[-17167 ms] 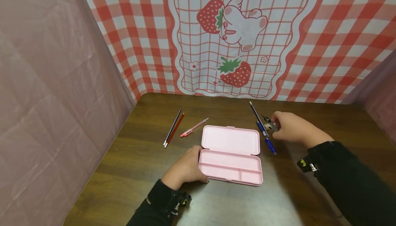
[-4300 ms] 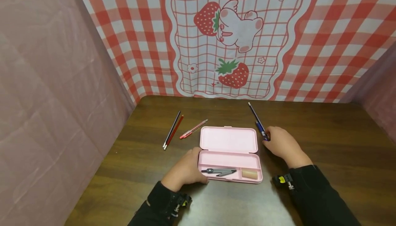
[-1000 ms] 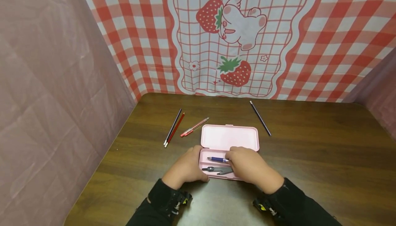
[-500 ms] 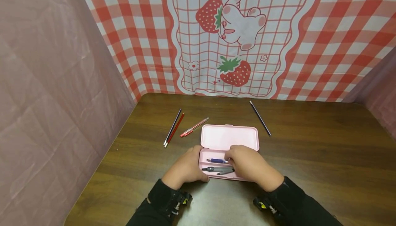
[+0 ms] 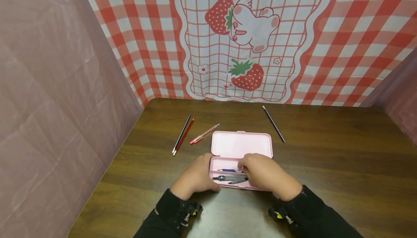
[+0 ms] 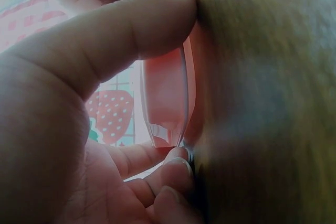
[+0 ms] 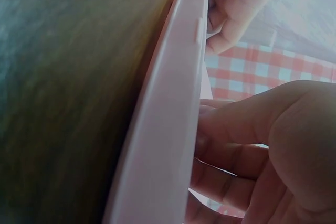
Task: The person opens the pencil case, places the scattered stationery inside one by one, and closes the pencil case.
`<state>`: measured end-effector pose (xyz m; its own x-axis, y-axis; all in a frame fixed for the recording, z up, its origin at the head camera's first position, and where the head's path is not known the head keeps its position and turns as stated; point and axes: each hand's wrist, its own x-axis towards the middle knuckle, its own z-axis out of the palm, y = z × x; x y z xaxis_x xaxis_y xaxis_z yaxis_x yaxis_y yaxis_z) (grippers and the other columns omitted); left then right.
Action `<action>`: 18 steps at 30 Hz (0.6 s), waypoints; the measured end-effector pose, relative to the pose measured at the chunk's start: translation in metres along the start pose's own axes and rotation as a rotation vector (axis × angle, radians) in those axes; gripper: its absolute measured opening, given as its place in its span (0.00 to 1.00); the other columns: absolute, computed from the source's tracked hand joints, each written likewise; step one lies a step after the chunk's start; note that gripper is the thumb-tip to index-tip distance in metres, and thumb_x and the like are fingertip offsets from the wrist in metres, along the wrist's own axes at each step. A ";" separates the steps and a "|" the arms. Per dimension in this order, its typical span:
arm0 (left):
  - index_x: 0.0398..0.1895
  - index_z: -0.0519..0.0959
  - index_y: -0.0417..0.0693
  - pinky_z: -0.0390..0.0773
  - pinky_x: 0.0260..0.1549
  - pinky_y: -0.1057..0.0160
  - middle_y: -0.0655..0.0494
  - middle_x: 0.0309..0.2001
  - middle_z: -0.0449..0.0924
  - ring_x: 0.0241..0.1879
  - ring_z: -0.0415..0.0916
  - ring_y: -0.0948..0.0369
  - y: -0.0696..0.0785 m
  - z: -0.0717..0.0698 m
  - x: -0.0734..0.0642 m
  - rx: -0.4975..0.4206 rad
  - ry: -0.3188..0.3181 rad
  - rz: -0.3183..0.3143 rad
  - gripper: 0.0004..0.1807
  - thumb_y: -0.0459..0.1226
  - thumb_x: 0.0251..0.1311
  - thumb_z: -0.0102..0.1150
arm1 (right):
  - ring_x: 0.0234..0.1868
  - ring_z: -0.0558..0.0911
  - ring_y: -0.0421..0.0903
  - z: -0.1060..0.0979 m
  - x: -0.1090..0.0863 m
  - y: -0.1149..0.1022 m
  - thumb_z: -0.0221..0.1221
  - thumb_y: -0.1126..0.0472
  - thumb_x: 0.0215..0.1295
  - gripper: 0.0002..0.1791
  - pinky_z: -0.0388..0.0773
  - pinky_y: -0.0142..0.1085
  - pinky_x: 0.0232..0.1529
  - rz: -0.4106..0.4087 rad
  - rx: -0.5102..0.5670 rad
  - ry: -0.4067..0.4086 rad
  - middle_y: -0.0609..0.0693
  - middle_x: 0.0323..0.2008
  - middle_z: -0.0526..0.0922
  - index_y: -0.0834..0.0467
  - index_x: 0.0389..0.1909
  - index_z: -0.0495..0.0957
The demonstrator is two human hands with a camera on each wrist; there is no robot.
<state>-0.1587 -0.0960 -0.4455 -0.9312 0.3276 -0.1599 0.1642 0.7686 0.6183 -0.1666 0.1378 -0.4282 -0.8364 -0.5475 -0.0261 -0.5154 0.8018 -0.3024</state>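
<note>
A pink pencil case (image 5: 241, 144) lies on the table with its lid folded back. My left hand (image 5: 197, 176) grips its left end, thumb at the front and fingers behind; the left wrist view shows them around the end wall (image 6: 165, 87). Inside the back compartment is a blue pen (image 5: 228, 170), its right end pinched by my right hand (image 5: 265, 173). In the right wrist view, the right fingers (image 7: 231, 124) reach over the front wall into the case. A grey compass (image 5: 228, 178) lies in the front compartment. My right hand covers the case's right part.
Left of the case lie a red pen (image 5: 204, 134), a red pencil (image 5: 184, 136) and a dark pencil (image 5: 181, 133). Another dark pencil (image 5: 273, 124) lies at the back right. A checked strawberry cloth (image 5: 247, 77) hangs behind the brown table (image 5: 342, 151).
Earlier, the compass and a tan eraser went into the case, and my right hand brought the blue pen from the right. Over the last second the pen has shifted towards the divider. Left hand stays.
</note>
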 end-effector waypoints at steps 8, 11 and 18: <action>0.62 0.71 0.38 0.76 0.48 0.51 0.51 0.48 0.76 0.43 0.73 0.55 -0.002 -0.001 0.002 -0.001 0.002 0.016 0.51 0.41 0.29 0.87 | 0.38 0.81 0.43 -0.009 -0.004 0.003 0.66 0.64 0.67 0.05 0.80 0.47 0.46 0.011 0.026 -0.006 0.46 0.36 0.84 0.57 0.42 0.87; 0.62 0.71 0.38 0.76 0.48 0.51 0.51 0.48 0.76 0.44 0.74 0.55 -0.002 0.000 0.003 -0.003 0.003 0.020 0.51 0.40 0.28 0.87 | 0.42 0.83 0.47 -0.018 -0.006 0.009 0.67 0.61 0.67 0.08 0.81 0.49 0.48 0.014 0.031 0.040 0.48 0.39 0.85 0.57 0.45 0.86; 0.60 0.72 0.39 0.76 0.48 0.52 0.52 0.47 0.76 0.43 0.73 0.56 -0.002 0.001 0.002 -0.005 0.004 0.027 0.51 0.40 0.27 0.88 | 0.44 0.84 0.54 -0.050 -0.005 0.040 0.71 0.58 0.61 0.15 0.82 0.53 0.45 0.023 -0.155 0.183 0.54 0.41 0.83 0.60 0.46 0.83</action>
<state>-0.1609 -0.0957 -0.4478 -0.9278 0.3460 -0.1396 0.1881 0.7570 0.6258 -0.1919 0.1843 -0.3924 -0.8608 -0.4877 0.1457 -0.5067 0.8484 -0.1534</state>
